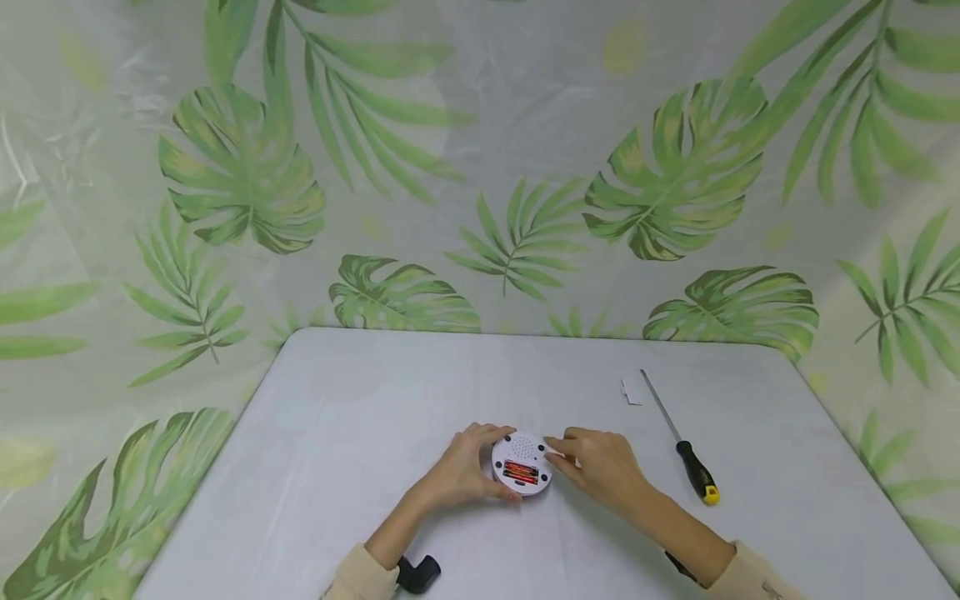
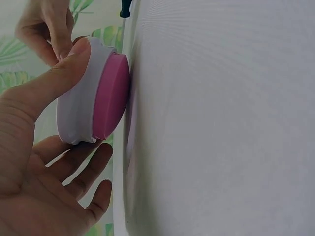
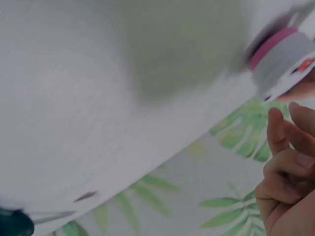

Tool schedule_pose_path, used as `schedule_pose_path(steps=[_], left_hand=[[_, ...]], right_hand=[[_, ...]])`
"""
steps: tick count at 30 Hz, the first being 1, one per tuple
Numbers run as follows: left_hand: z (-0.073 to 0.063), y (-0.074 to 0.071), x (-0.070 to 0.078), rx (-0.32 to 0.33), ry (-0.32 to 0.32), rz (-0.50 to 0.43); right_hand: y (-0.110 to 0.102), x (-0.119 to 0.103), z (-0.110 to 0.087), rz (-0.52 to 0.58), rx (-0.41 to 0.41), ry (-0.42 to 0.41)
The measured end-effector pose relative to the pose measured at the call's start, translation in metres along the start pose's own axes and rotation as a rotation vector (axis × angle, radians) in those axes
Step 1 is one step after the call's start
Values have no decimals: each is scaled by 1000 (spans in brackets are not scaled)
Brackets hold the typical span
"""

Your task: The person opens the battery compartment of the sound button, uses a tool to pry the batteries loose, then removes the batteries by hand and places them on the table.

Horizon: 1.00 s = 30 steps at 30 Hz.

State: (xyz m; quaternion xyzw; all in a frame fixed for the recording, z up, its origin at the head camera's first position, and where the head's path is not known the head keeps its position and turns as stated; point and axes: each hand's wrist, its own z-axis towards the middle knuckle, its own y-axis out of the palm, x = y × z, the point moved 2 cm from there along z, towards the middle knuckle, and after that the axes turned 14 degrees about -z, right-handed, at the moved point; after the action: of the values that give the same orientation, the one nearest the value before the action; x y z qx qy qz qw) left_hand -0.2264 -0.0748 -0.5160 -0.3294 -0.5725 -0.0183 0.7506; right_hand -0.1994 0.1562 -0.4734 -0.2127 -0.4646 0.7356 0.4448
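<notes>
A round white-and-pink battery device (image 1: 522, 447) is tilted with its white underside up, showing speaker holes, dark feet and an uncovered compartment with red batteries (image 1: 521, 472). My left hand (image 1: 467, 468) grips its rim, thumb on the near side and fingers at the far side. In the left wrist view its pink face (image 2: 111, 98) points toward the table. My right hand (image 1: 598, 467) is at the device's right edge, thumb and forefinger tips close together. In the right wrist view the fingers of that hand (image 3: 295, 162) are bent; I cannot tell whether they hold something small.
A screwdriver (image 1: 697, 472) with a black and yellow handle lies to the right, its shaft pointing away. Left of its tip lies a small white piece (image 1: 632, 392). A black fitting (image 1: 418, 575) shows beside the left sleeve. Leaf-patterned cloth (image 1: 517, 242) hangs behind the white table (image 1: 375, 392).
</notes>
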Motion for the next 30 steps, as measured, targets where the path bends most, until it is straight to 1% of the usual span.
schedule_pose_path(steps=[2,4,6,8,10,12,15,18,22,25,28,30], left_hand=[[0,0,0,1,8,7],[0,0,-1,5,17,12],[-1,0,-1,11,17,12],[-1,-1,-2,20,11,6],[-2,-1,-2,31,-2,-6],[-3,-2,-3,45,-16,-20],[-4,-4,-5,63,-40,-49],[-4,-4,-8,74,-60,-82],[-3,-5,-13,80,-84,-104],[-4,-5,-14,76,-93,-116],[-4,-5,-13,71,-101,-133],[-5,-6,-12,69,-105,-142]], right_hand=[[1,-9,-1,43,5,-43],[2,-15,-2,64,13,-73],[3,-17,-2,72,23,-81],[3,-15,-2,74,20,-68],[3,-10,-3,70,-2,-27],[2,-1,-3,54,-20,31],[-1,18,-6,19,-33,117],[-5,41,-14,-28,-42,193],[-14,73,-28,-119,-74,289],[-21,94,-42,-188,-79,350],[-24,109,-59,-233,-92,409],[-25,116,-68,-240,-135,450]])
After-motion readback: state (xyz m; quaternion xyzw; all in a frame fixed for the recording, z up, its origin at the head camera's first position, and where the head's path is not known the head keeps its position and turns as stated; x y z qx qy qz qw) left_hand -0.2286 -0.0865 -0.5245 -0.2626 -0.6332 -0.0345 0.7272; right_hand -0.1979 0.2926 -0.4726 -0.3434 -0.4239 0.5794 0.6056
